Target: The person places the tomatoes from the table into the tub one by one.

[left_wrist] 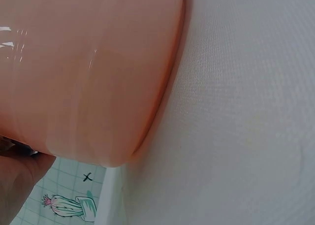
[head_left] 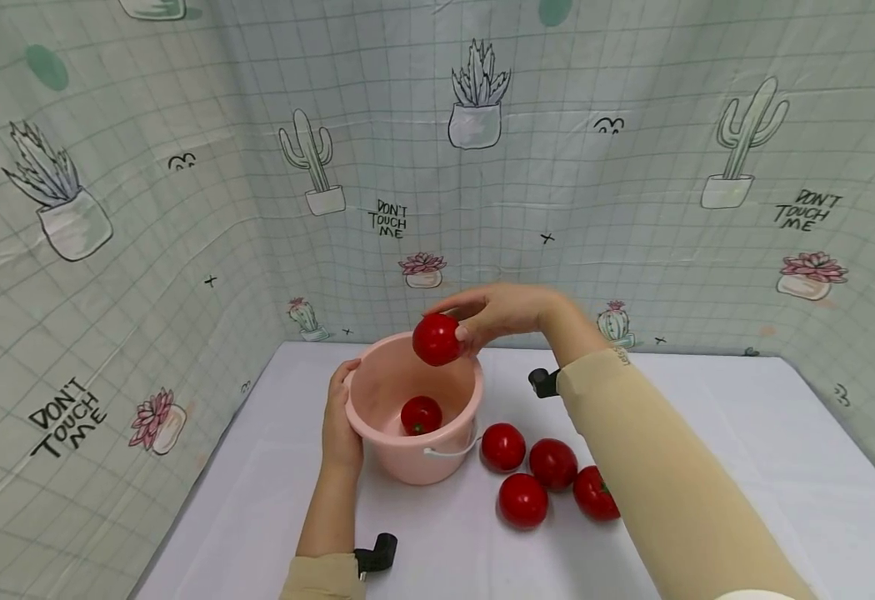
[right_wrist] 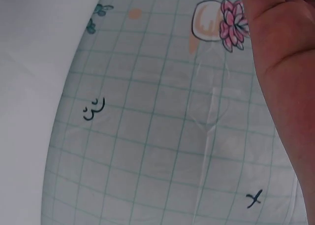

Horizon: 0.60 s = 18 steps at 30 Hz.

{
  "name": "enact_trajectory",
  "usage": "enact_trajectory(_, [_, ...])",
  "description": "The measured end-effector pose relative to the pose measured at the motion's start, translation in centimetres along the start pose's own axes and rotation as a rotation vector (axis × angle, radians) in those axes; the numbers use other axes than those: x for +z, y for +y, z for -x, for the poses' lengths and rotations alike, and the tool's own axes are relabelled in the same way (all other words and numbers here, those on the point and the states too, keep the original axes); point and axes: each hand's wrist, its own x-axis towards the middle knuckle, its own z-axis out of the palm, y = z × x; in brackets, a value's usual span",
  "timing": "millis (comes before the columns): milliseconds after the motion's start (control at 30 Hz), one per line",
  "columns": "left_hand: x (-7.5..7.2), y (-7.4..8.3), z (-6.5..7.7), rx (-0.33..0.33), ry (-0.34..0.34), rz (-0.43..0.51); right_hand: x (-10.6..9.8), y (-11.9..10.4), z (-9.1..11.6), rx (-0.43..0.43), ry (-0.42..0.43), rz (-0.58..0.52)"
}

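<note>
A pink bucket (head_left: 418, 462) with a white handle stands upright on the table, and one tomato (head_left: 421, 415) lies inside on its bottom. My left hand (head_left: 342, 421) grips the bucket's left side, its fingers up at the rim. In the left wrist view the bucket wall (left_wrist: 93, 72) fills the upper left, with part of that hand (left_wrist: 24, 178) against it. Over the bucket's right rim, my right hand (head_left: 501, 312) pinches a red tomato (head_left: 436, 340) between thumb and fingers. The right wrist view shows only part of this hand (right_wrist: 285, 52); the tomato is out of sight there.
Right of the bucket several tomatoes sit on the white table (head_left: 707, 433): one tomato (head_left: 502, 447) close to the bucket, another (head_left: 523, 501) nearer me. The right sleeve partly hides the rightmost tomato (head_left: 595, 493). A cactus-print curtain (head_left: 542, 183) hangs behind and around the table.
</note>
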Motion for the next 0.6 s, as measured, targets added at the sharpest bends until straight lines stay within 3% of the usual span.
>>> enact_trajectory(600, [-0.1,0.0,0.1,-0.005,-0.011,-0.022,2.8,-2.0,-5.3,0.146,-0.133,0.178])
